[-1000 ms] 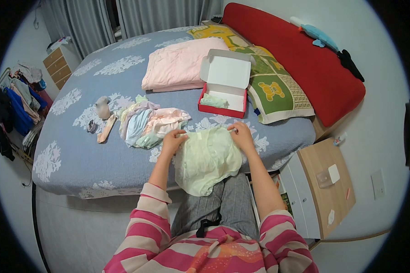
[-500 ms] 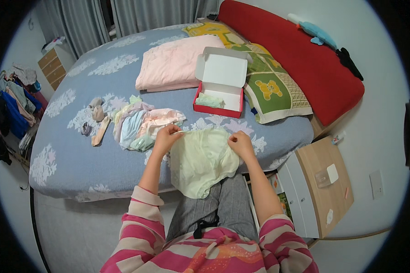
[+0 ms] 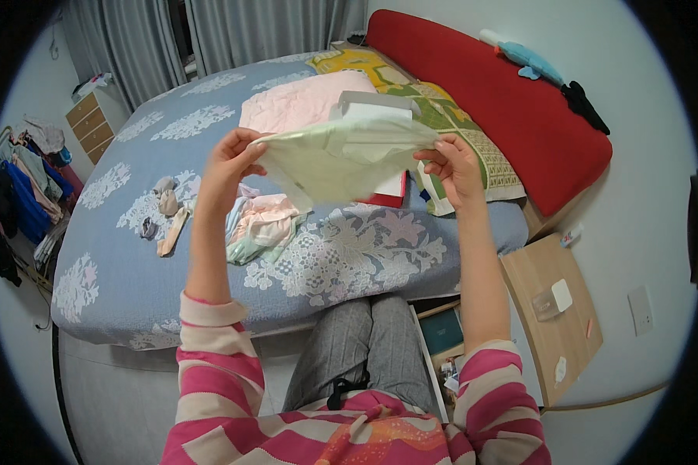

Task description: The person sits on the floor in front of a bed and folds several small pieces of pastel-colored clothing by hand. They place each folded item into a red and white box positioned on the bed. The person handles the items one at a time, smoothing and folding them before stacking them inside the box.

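A pair of pale green underpants [image 3: 341, 159] hangs stretched in the air between my two hands, above the bed's near side. My left hand [image 3: 235, 159] pinches one end of the waistband, and my right hand [image 3: 451, 161] pinches the other end. The cloth hides much of an open white and red box [image 3: 388, 198] behind it. Left of the cloth lies a heap of pastel garments [image 3: 264, 225], partly covered by my left hand and forearm. Further left are several small rolled socks [image 3: 165, 198] and a beige strip of cloth [image 3: 173, 232].
The bed [image 3: 116, 271] has a blue floral cover. A folded pink quilt [image 3: 295, 101] and a green pillow [image 3: 492, 167] lie beyond the box, before a red headboard [image 3: 504, 116]. At right, a nightstand [image 3: 551, 302] stands beside an open drawer [image 3: 430, 349].
Both hands have risen and spread apart, lifting the underpants from over my lap and pulling the waistband wide. The cloth now covers part of the box, and the open drawer shows more.
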The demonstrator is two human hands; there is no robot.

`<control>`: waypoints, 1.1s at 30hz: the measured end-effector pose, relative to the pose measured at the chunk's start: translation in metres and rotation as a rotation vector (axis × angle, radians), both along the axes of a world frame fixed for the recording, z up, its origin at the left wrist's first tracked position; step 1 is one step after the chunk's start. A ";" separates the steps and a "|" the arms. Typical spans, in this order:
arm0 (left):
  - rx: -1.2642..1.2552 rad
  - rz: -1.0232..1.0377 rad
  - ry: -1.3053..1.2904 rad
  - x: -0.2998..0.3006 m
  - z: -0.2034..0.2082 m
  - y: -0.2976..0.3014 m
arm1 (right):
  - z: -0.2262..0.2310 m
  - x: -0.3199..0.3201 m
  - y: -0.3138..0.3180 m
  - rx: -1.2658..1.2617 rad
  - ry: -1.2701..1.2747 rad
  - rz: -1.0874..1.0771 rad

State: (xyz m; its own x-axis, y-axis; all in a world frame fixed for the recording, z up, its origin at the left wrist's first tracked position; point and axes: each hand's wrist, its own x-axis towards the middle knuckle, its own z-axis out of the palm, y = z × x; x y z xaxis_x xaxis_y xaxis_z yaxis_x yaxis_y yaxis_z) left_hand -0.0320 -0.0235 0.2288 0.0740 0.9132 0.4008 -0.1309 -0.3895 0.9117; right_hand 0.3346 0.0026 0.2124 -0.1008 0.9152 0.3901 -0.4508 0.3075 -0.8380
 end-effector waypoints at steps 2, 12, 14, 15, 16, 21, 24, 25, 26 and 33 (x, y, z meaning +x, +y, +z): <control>0.037 -0.069 0.070 -0.007 -0.013 -0.016 | -0.004 0.002 -0.019 0.061 -0.069 0.008; -0.209 -0.051 0.294 0.024 -0.215 -0.084 | -0.210 0.045 -0.061 -0.335 -0.268 0.096; -0.128 0.029 0.433 0.030 -0.230 -0.091 | -0.226 0.046 -0.071 -0.392 -0.207 0.087; -0.147 0.052 0.407 0.031 -0.236 -0.094 | -0.231 0.047 -0.073 -0.420 -0.176 0.083; -0.104 0.071 0.435 0.032 -0.235 -0.095 | -0.227 0.043 -0.075 -0.425 -0.168 0.057; 0.028 0.093 0.527 0.034 -0.229 -0.101 | -0.226 0.029 -0.080 -0.386 -0.374 -0.144; 0.065 0.095 0.550 0.031 -0.231 -0.101 | -0.236 0.032 -0.080 -0.356 -0.418 -0.205; 0.076 0.113 0.552 0.031 -0.232 -0.102 | -0.235 0.029 -0.083 -0.139 -0.691 -0.330; 0.089 0.133 0.554 0.032 -0.232 -0.101 | -0.228 0.023 -0.087 0.092 -0.957 -0.451; 0.148 0.174 0.559 0.040 -0.225 -0.088 | -0.215 -0.057 -0.144 0.617 -1.288 -0.462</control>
State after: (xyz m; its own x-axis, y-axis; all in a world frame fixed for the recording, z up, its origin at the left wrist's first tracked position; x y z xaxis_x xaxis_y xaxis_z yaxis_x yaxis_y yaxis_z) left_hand 0.0078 -0.1111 0.0041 0.1645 0.8681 0.4684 0.4294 -0.4905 0.7583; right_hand 0.2772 -0.1411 -0.0024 -0.4220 0.6906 0.5873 0.7072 0.6562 -0.2633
